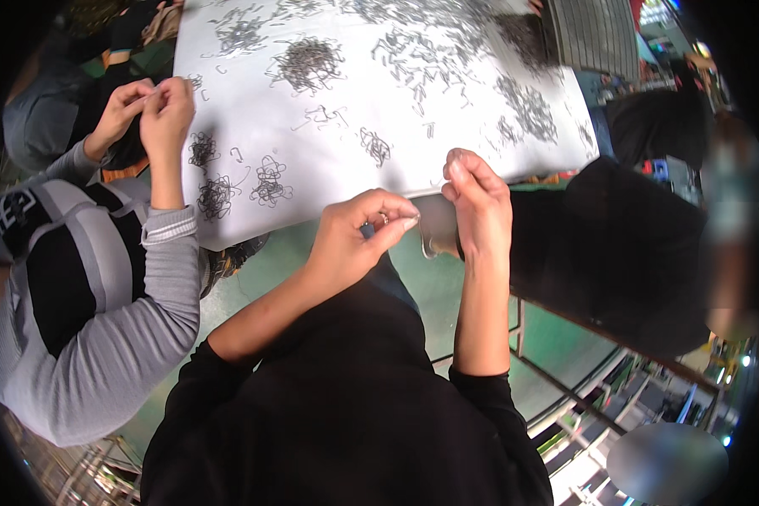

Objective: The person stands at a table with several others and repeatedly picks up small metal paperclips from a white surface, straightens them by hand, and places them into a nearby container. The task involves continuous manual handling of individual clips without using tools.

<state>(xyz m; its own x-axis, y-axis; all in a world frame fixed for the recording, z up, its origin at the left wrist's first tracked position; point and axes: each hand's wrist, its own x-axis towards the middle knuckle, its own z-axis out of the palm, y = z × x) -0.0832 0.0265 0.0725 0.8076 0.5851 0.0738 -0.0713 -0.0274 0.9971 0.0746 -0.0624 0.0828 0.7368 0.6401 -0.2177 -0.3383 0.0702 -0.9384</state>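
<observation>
Evidently, the hands are held up at the near edge of the white table [253, 105]. The left hand [346, 234] is closed in a pinch, thumb and index fingertip brought together just off that edge; whether anything is gripped there cannot be told (the tips are too small in view). The right hand [481, 202] is likewise pinched, its fingertips raised higher, and again no grip can be made out.

On the table, dark wires [375, 147] are piled a little back from the near edge, ahead of the left hand. Toward the near left corner, 3 clumps [270, 183] of wire are gathered. A large heap [309, 65] is laid farther back, loose hooks [426, 63] are strewn toward the far edge, and a cluster [529, 110] is spread near the right edge. At the left edge, a co-worker's hands [167, 118] are brought together, and by the near right corner a person in black [599, 253] is seen.
</observation>
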